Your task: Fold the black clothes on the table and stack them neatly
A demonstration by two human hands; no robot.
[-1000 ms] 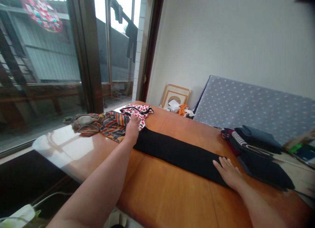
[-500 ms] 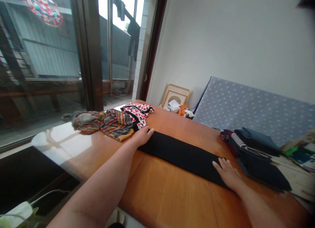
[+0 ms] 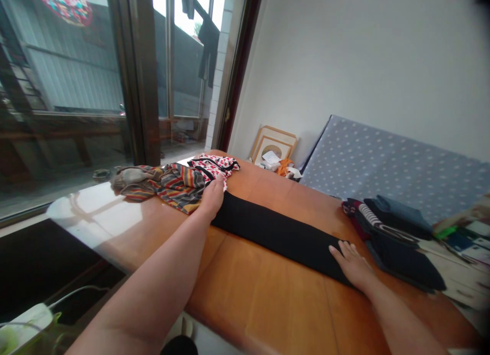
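My two bare arms reach forward over a glossy brown wooden table [image 3: 245,288]. Between my hands lies a black cloth [image 3: 275,232], flat on the tabletop in a long, narrow band that slants from the far left down toward the near right.

My right hand [image 3: 354,265] rests palm down on the near right end of the cloth, fingers stretched out and slightly spread, pressing on it rather than gripping. My left hand [image 3: 213,197] is at the far left end; its fingers are partly hidden, so I cannot tell whether they pinch the fabric or only lie against it.

Just beyond and beside my left hand are two loosely heaped garments: one striped in orange, grey and yellow [image 3: 179,184], the other white with a red pattern and black trim [image 3: 214,166].

To the right of my right hand, apart from the black cloth, sits a stack of folded clothes [image 3: 394,237], mostly dark, with a striped edge showing and a blue piece on top. Behind it slopes a grey cover with white dots [image 3: 383,156]. Wooden frames [image 3: 273,143] lean near the pale wall, and a large window [image 3: 76,74] fills the left side.
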